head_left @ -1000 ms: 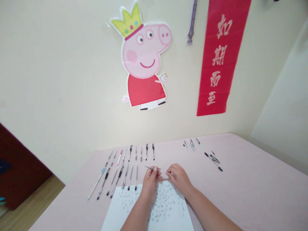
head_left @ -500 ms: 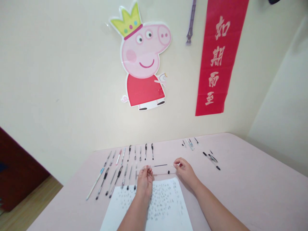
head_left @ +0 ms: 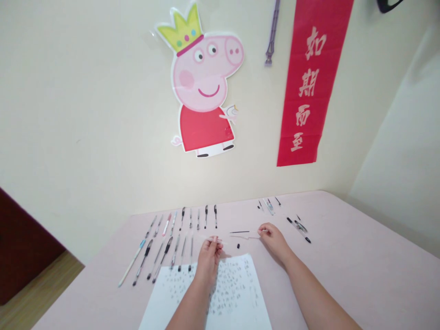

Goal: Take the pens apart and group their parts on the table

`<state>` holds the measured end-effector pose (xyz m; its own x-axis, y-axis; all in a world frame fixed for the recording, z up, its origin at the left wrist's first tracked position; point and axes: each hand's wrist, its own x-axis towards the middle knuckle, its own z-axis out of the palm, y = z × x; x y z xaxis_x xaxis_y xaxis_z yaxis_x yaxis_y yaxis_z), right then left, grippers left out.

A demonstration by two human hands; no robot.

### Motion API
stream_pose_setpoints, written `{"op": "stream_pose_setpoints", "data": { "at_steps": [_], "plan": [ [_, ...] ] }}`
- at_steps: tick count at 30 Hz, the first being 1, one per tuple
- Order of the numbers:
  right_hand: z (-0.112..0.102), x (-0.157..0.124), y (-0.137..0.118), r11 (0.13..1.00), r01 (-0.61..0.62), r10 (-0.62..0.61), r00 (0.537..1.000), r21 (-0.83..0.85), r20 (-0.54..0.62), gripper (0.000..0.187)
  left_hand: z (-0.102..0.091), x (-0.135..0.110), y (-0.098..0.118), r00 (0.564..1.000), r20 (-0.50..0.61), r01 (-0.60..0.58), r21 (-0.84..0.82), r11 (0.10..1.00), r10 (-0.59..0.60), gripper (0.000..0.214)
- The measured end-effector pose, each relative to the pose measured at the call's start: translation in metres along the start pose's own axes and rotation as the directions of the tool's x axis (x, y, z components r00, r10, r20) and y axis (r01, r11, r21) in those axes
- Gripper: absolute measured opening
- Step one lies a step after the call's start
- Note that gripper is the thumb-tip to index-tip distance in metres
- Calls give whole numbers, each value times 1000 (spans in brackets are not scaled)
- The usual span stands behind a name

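My left hand [head_left: 209, 252] is closed around a clear pen barrel [head_left: 220, 241], above the top edge of a sheet of paper [head_left: 254, 284] covered in handwriting. To the right, my right hand [head_left: 273, 238] pinches the end of a thin pen refill [head_left: 239, 232]. The refill's dark ink part points left toward the barrel, with a gap between the two. A faint thin line runs just below the refill; I cannot tell if it is a shadow. Between the hands a small black cap [head_left: 238, 246] lies on the table.
Pens in two rows [head_left: 167, 259] lie left of the paper on the pink tabletop [head_left: 343, 266]. Right of my right hand are a black pen [head_left: 299, 230] and small pen parts. More parts [head_left: 268, 207] lie at the back, near the wall.
My right hand has moved right and slightly up, drawing the refill away from the barrel, so they now stand apart. My left hand stays nearly in place.
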<state>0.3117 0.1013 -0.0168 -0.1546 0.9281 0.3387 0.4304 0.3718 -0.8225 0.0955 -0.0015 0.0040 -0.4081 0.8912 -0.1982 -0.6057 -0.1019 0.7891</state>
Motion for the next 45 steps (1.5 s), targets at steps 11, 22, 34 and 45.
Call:
{"op": "stream_pose_setpoints", "data": {
  "at_steps": [11,22,34,45],
  "plan": [
    [3,0,4,994,68,-69,998,-89,-11,13,-2,-4,-6,984,172,-21,320,947,-36,35],
    [3,-6,-9,952,170,-176,984,-256,2,13,0,-2,-11,979,206,-84,466,881,-15,37],
    [41,-45,-84,927,361,-291,866,-105,407,16,-1,-4,-12,964,266,-93,384,918,-14,35],
    [23,-30,-58,942,238,-140,919,-237,368,13,-3,-6,-22,914,406,-295,664,687,1,27]
  ]
}}
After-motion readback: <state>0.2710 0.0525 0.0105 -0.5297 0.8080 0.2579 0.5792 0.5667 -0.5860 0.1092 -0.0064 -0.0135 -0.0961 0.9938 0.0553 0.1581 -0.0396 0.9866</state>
